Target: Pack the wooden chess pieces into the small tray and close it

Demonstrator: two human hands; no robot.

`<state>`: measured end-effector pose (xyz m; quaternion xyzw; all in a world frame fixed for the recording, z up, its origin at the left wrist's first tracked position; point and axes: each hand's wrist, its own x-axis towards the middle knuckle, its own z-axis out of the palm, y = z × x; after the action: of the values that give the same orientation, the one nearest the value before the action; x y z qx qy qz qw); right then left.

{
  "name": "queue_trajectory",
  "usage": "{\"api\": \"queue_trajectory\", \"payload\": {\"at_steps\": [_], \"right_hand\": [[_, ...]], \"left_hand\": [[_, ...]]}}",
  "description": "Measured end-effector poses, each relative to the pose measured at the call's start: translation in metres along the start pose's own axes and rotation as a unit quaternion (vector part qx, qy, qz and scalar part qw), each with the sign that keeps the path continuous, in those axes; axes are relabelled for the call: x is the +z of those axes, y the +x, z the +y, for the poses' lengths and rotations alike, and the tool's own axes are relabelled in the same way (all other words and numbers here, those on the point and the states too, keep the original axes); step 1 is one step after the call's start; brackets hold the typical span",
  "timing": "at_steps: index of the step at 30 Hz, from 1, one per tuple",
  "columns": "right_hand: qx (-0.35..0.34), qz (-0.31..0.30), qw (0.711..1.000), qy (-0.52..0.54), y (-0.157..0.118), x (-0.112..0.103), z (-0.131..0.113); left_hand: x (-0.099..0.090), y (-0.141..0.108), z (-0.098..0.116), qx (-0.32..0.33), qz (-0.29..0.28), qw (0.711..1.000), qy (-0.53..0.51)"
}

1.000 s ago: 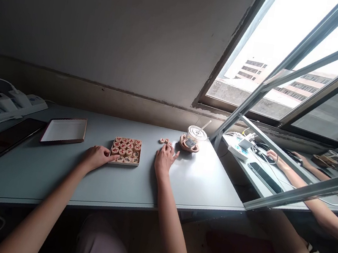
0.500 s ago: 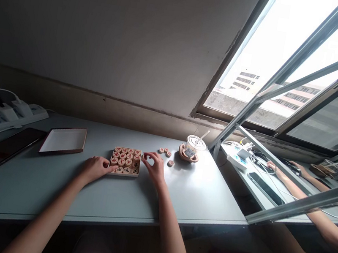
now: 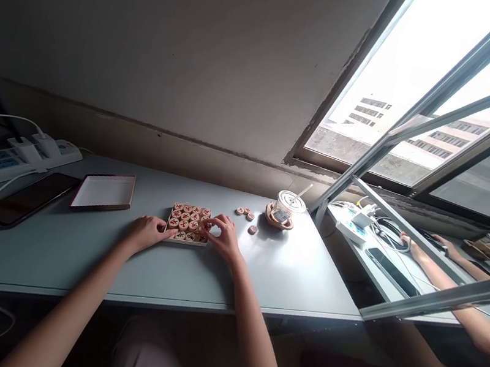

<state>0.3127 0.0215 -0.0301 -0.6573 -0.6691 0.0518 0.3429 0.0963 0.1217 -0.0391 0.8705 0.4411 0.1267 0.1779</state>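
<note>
A shallow box [image 3: 185, 242] filled with rows of round wooden pieces marked in red [image 3: 184, 224] lies on the grey table. My left hand [image 3: 148, 234] grips the box's left front corner, thumb at its edge. At the right side of the box, my right hand [image 3: 223, 235] pinches a round piece [image 3: 206, 226] over the right column. Several loose pieces [image 3: 247, 212] lie behind and right of the box, one of them [image 3: 253, 230] apart from the others.
An open box lid [image 3: 104, 191], a tablet [image 3: 27, 199] and a power strip [image 3: 6, 165] occupy the left. A lidded cup [image 3: 287, 205] sits in a brown dish at the right. Past a metal frame, another person's hands [image 3: 414, 247] rest at a neighbouring table.
My right hand has moved left from beside the box to over its right column, with a piece in its fingers. The view has shifted slightly.
</note>
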Motion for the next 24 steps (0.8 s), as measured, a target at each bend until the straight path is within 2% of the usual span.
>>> {"api": "queue_trajectory", "payload": {"at_steps": [9, 17, 20, 24], "right_hand": [[-0.004, -0.020, 0.998, -0.059, 0.000, 0.006, -0.002], [0.017, -0.018, 0.998, -0.057, -0.001, 0.001, -0.001], [0.106, 0.064, 0.986, -0.110, 0.000, -0.002, 0.010], [0.254, 0.190, 0.929, -0.193, -0.004, -0.007, 0.030]], "left_hand": [[0.002, 0.000, -0.002, 0.006, 0.005, 1.000, -0.006], [-0.001, -0.001, 0.000, 0.007, -0.002, 1.000, -0.008], [-0.001, -0.001, 0.000, 0.009, -0.001, 1.000, -0.003], [0.002, -0.001, -0.003, 0.019, 0.002, 1.000, 0.003]]}}
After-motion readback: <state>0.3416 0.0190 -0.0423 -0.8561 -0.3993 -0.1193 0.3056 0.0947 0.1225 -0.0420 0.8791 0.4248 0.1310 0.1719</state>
